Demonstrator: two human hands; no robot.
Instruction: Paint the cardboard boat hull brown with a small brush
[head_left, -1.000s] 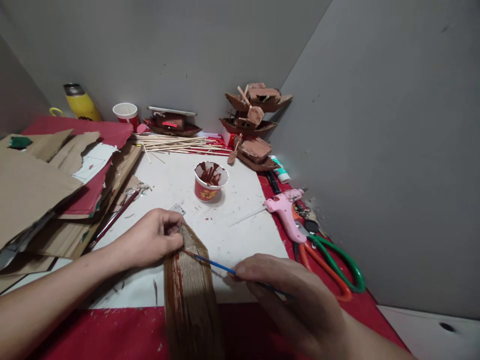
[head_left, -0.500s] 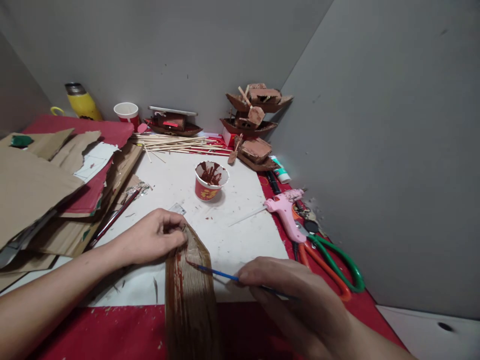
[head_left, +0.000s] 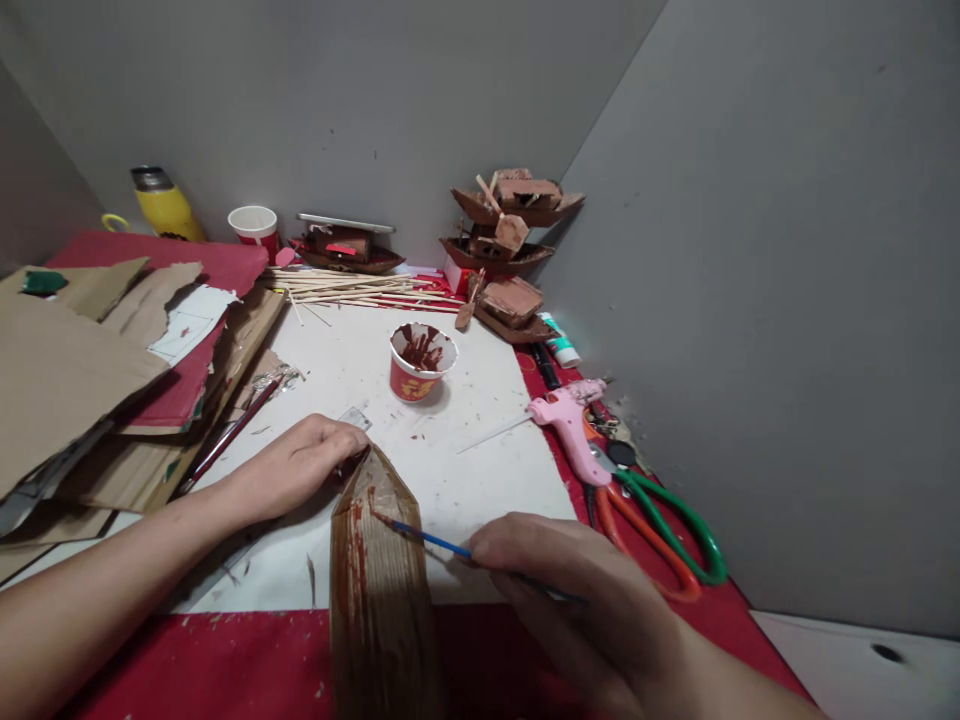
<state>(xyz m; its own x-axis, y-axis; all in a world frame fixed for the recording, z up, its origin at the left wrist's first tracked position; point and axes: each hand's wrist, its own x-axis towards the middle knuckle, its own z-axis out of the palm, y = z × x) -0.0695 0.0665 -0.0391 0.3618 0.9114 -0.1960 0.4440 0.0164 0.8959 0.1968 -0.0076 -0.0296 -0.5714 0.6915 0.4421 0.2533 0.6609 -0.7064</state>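
A long cardboard boat hull (head_left: 382, 590) with a pointed tip lies in front of me, streaked with brown paint along its left side. My left hand (head_left: 300, 465) pinches the hull near its pointed tip. My right hand (head_left: 577, 600) is closed on a thin blue paintbrush (head_left: 431, 540) whose bristles touch the hull's upper surface. A red paper cup (head_left: 418, 360) of brown paint stands on the white sheet (head_left: 465, 470) beyond the hull.
Torn cardboard sheets (head_left: 67, 370) pile up at the left. A pink glue gun (head_left: 571, 415) and green and orange scissors (head_left: 660, 530) lie at the right. Finished brown boats (head_left: 510, 240), wooden sticks (head_left: 352, 288), a yellow flask (head_left: 161, 205) and another cup (head_left: 253, 228) line the back wall.
The brush tip slid down and along the hull, then slightly back up. My left hand shifted a little at the hull's tip.
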